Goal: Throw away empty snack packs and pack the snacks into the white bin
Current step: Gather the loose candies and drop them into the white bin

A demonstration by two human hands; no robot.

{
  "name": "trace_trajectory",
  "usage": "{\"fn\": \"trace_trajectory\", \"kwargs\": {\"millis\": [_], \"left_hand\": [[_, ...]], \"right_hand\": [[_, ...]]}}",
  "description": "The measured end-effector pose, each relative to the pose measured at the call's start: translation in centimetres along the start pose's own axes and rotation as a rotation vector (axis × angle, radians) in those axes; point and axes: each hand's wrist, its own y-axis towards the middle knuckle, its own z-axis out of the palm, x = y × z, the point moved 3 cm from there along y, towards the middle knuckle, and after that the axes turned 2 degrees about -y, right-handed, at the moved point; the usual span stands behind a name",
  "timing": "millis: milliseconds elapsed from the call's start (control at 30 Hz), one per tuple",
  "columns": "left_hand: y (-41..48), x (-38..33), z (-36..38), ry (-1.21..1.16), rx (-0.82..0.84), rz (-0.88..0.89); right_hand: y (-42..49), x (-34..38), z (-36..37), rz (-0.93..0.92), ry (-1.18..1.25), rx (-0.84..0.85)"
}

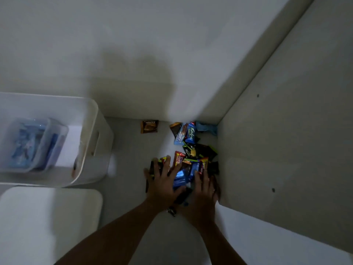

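Left hand (162,185) and right hand (203,191), fingers spread flat, press on a snack pile (193,155) in the shelf corner. White bin (89,119) stands left, apart.

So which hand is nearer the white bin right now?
The left. The left hand lies on the near-left side of the snack pile, on the side toward the white bin. The right hand is beyond it, against the cabinet side wall.
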Motion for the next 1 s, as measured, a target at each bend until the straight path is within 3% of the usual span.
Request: {"fn": "trace_trajectory", "kwargs": {"millis": [200, 333, 433, 567, 667, 867, 1000], "left_hand": [[0.4, 0.9, 0.2, -0.017, -0.049, -0.02], [-0.1, 1.5, 0.5, 0.007, -0.081, 0.112], [-0.6, 2.0, 0.5, -0.008, -0.096, 0.169], [-1.2, 2.6, 0.7, 0.077, -0.097, 0.209], [-1.0, 3.3, 0.9, 0.137, -0.084, 0.228], [-1.3, 3.6, 1.3, 0.136, -0.16, 0.251], [-1.5, 3.5, 1.4, 0.129, -0.276, 0.29]], "right_hand": [[1.4, -1.5, 0.0, -0.132, -0.011, -0.066], [1.3, -1.9, -0.2, -0.17, 0.075, -0.168], [1.3, -1.8, -0.4, -0.222, 0.119, -0.094], [2.0, -1.8, 0.2, -0.233, -0.036, 0.045], [2.3, -2.7, 0.5, -0.236, -0.079, 0.039], [2.2, -3.3, 0.4, -0.262, 0.086, -0.105], [2.5, -2.0, 0.1, -0.198, 0.023, 0.001]]}}
